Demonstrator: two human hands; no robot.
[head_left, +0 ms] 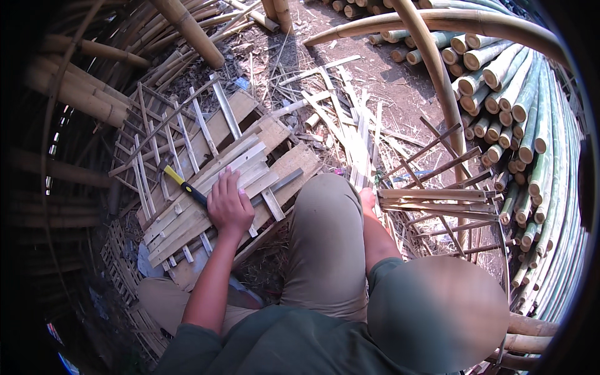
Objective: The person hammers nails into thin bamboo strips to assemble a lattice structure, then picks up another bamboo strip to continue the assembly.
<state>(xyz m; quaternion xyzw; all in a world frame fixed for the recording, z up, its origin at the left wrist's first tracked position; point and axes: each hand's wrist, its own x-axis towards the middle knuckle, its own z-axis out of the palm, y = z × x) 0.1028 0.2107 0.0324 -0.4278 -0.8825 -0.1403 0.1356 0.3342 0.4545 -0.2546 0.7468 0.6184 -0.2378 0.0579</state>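
My left hand point(229, 204) lies flat, palm down, on a row of pale split bamboo slats point(206, 187) laid side by side over a wooden board point(294, 161). A hammer with a yellow and black handle point(185, 185) rests on the slats, and the handle's end runs under my fingers. A flat grey metal strip point(280, 185), perhaps a blade, sticks out from under my palm toward the right. My bent knee point(325, 212) and bare foot point(367, 199) sit just right of the board. My right hand is out of sight.
Stacked green bamboo poles point(525, 119) fill the right side under a curved bamboo pole point(437, 69). A woven slat lattice point(159, 134) lies left of the board, a slat frame point(437, 200) beside my foot. Loose split strips point(350, 119) litter the dirt; thick poles point(75, 94) lie far left.
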